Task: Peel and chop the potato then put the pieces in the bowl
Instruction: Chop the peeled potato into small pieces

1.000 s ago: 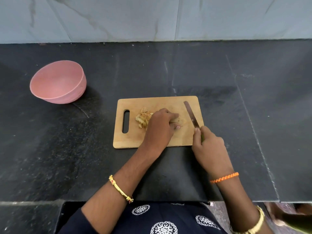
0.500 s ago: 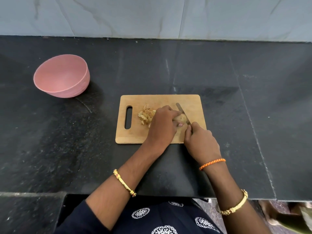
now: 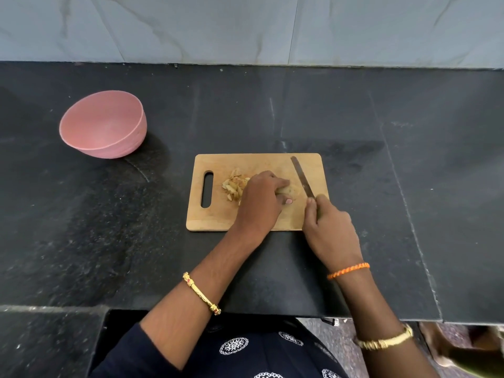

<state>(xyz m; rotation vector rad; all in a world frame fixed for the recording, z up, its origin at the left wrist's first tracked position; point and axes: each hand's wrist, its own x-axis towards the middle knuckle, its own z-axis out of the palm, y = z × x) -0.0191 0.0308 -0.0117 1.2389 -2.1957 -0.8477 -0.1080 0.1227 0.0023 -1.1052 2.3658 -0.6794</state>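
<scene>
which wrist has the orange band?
The right wrist: its orange band sits just behind the right hand holding the knife. The left arm wears only a gold bangle.

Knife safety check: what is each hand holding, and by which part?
Right hand grips the knife by its handle; left hand holds the potato from above.

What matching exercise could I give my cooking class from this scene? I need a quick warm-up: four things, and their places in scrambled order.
Things:
1. bowl
2. knife
3. potato
4. peelings

Places:
A. under the left hand, on the cutting board
B. heaped beside the board's handle slot
C. held in the right hand
D. off the board, far left on the counter

Pairs: 1-D, 2-C, 3-A, 4-B
</scene>
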